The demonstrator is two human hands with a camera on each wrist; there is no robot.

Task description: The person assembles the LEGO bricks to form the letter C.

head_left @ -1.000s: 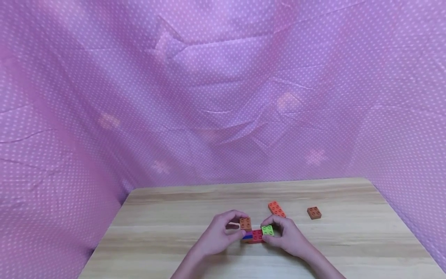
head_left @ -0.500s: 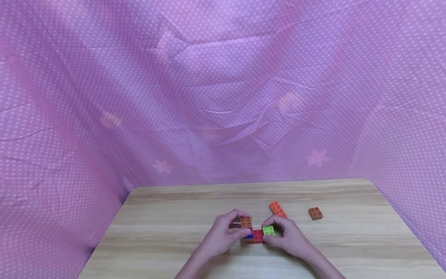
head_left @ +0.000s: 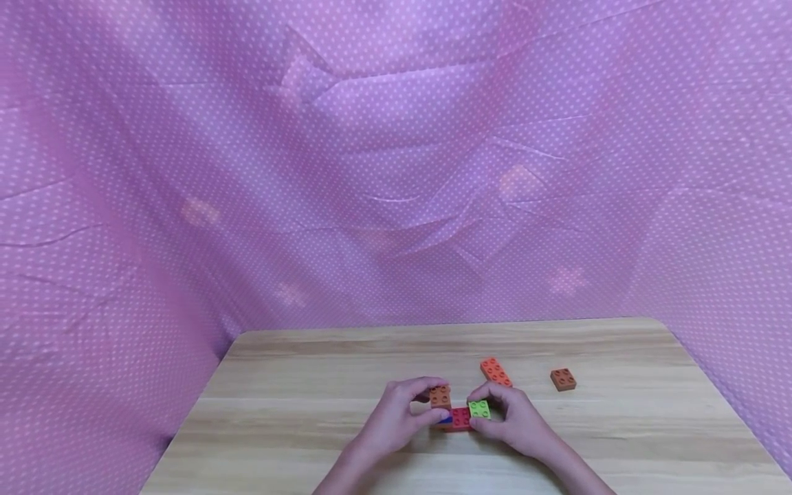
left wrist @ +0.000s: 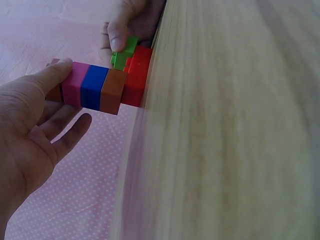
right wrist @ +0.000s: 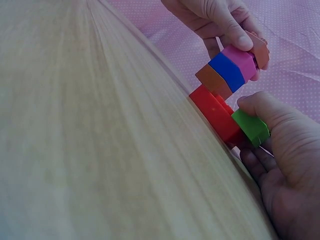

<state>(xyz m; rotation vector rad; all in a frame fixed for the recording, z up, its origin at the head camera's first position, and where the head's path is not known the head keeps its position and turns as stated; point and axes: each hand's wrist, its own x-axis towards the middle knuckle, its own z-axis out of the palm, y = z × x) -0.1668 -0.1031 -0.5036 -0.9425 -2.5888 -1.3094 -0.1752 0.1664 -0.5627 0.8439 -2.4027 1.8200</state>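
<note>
My left hand pinches the top of a toy-brick stack between thumb and fingers. From the top the stack runs brown brick, pink brick, blue brick, brown brick. It stands over the left end of a long red brick on the table; whether the studs are fully pressed together I cannot tell. On the red brick's right end is a lime-green brick, which my right hand pinches between thumb and fingers. In the right wrist view the green brick is partly covered by the thumb.
A long orange brick lies just beyond my right hand. Farther right is a square brown brick. Both rest on the wooden table, which a pink dotted cloth surrounds at the back and sides.
My left thumb has slid a little rightward across the stack, covering the pink brick in the head view. The right hand keeps its grip on the green brick. The head view has shifted slightly.
</note>
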